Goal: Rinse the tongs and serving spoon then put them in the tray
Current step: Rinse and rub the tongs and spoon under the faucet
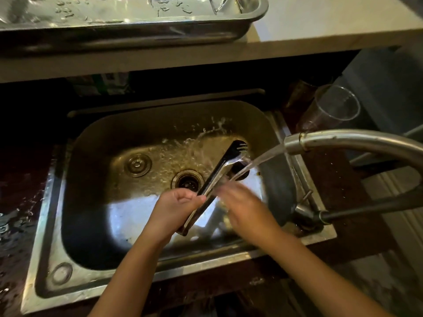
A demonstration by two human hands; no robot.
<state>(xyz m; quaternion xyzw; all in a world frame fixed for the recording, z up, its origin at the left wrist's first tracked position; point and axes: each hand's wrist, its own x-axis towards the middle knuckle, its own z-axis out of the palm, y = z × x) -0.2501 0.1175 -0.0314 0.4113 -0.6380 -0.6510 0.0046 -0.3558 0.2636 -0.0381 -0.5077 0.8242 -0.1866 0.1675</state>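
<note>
My left hand (177, 205) grips the metal tongs (225, 160) by their handle end, over the steel sink (96, 255). The tongs point up and right, and their black forked tips sit in the water stream from the tap (343, 139). My right hand (242, 204) is blurred and lies against the middle of the tongs, fingers spread along the arms. The steel tray (137, 30) rests on the raised counter behind the sink, wet with drops. I see no serving spoon clearly; a pale shape under my hands cannot be identified.
The sink has a central drain (188, 181) and a plugged hole (138, 165) to its left. A clear glass (334, 108) stands right of the sink behind the tap. The tap's lever (357, 212) juts right. Wet dark counter lies left of the sink.
</note>
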